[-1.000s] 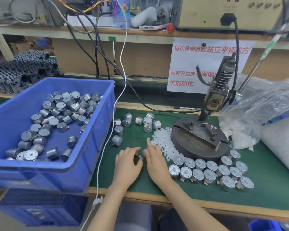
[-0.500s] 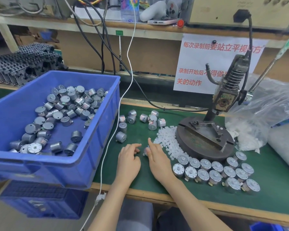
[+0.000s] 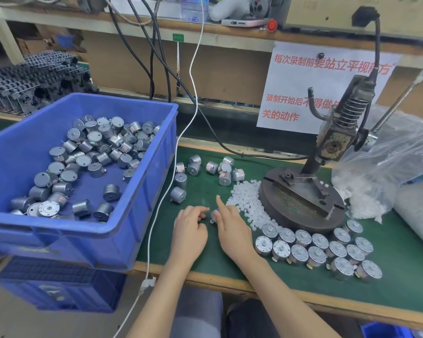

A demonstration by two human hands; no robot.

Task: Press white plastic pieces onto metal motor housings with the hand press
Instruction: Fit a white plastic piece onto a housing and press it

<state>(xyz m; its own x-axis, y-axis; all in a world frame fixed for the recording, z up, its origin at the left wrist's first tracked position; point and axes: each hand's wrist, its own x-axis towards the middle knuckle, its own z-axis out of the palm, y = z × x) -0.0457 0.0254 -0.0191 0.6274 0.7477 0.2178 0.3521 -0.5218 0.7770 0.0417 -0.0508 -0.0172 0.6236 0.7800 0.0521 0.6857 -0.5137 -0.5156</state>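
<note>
- Both hands work low on the green mat [image 3: 401,269], in front of the hand press [image 3: 303,201] and not yet at it.
- Our right hand [image 3: 232,230] has its index finger straight and pointing away from us. Its thumb and other fingers curl round a small motor housing [image 3: 214,214] at the hand's left edge.
- Our left hand [image 3: 189,231] lies just beside it, fingertips curled in toward the same motor. It may be pinching a white piece, but that is too small to tell.
- We judge this step to be seating a white piece on the motor by hand before it goes under the press.
- The loose white plastic pieces [image 3: 246,206] lie in a band between our right hand and the round press base, touching the base's near edge. More sit in the clear plastic bag [image 3: 388,167] to the right.
- What looks done: two curved rows of upright motors [image 3: 315,250] in front of the press, each apparently with a white piece on top.
- What looks left: a few bare motors [image 3: 205,169] lying on the mat behind our hands, and many more in the blue bin [image 3: 132,215] on the left. We judge most of the work remains.
</note>
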